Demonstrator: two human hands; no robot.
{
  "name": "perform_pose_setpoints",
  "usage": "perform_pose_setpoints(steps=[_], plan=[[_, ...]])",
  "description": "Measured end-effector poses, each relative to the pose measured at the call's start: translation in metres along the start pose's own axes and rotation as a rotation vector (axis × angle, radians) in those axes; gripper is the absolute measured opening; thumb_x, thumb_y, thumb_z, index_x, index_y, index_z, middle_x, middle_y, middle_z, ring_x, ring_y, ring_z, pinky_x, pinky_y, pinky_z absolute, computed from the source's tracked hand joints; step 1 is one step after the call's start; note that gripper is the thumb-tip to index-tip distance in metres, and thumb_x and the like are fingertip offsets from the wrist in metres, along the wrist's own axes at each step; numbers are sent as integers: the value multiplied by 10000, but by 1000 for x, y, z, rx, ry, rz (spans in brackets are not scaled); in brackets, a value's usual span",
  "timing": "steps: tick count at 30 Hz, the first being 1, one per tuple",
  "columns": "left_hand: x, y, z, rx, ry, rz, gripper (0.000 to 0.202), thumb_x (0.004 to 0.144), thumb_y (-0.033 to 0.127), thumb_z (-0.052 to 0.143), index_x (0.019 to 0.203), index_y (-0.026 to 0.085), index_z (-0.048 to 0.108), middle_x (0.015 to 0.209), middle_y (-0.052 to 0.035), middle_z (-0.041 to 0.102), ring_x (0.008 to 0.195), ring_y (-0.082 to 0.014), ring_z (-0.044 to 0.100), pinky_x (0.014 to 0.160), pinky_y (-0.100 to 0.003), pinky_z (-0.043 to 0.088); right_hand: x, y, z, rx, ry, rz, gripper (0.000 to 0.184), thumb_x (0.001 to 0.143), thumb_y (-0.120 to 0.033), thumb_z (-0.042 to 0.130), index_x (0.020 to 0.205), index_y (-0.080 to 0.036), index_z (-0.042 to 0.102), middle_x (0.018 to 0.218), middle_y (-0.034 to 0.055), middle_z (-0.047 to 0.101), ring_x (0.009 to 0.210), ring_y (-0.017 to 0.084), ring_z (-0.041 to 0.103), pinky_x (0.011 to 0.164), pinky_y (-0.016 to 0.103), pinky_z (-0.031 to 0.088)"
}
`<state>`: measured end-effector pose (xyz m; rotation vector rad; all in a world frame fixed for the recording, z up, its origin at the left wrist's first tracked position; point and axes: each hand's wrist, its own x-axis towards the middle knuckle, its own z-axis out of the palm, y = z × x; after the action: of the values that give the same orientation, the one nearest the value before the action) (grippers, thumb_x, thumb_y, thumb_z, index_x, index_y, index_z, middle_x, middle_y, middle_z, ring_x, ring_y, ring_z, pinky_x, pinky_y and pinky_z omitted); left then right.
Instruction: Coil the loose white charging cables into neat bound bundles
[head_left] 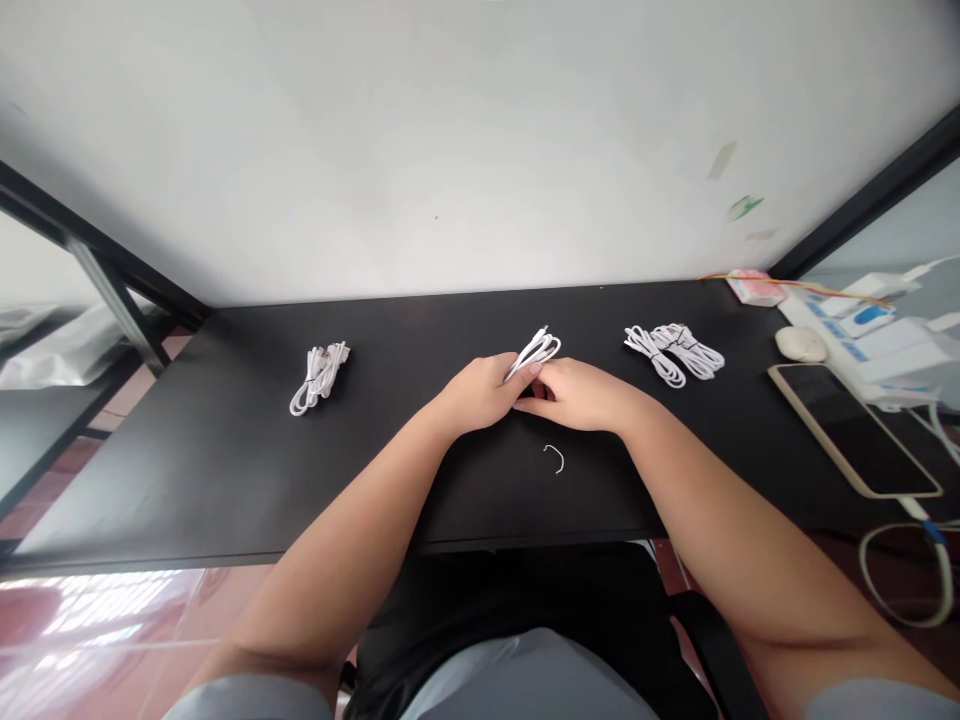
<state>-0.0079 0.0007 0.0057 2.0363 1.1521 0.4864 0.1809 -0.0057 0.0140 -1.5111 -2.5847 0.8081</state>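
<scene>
Both hands [480,393] [581,393] at cable [538,350] inside desk edge [525,542], bundles [319,378] [675,354] either side.

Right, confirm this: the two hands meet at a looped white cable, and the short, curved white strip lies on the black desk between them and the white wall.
No: the left hand and right hand meet at the looped white cable, but the head view shows the curved white strip on the black desk between them and its front edge, not the white wall.
</scene>
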Motion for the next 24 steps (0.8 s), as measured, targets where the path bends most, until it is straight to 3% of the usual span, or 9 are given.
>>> perform_pose_setpoints(steps=[13, 24], plan=[[-1, 2, -1, 9, -1, 15, 543, 996, 637, 353, 875, 198, 649, 818, -27, 680, 743, -184, 602, 682, -298, 421, -1, -1, -1, -22, 25, -34, 307, 944, -434, 579, 751, -195, 579, 789, 50, 684, 661, 179, 595, 593, 302, 389], [-1, 1, 0, 29, 9, 2, 485, 1000, 595, 384, 761, 197, 525, 739, -12, 639, 666, -157, 561, 624, -281, 382, -3, 0, -1, -39, 78, -79, 163, 968, -269, 546, 1026, -180, 669, 1025, 91, 738, 837, 216, 675, 714, 299, 458]])
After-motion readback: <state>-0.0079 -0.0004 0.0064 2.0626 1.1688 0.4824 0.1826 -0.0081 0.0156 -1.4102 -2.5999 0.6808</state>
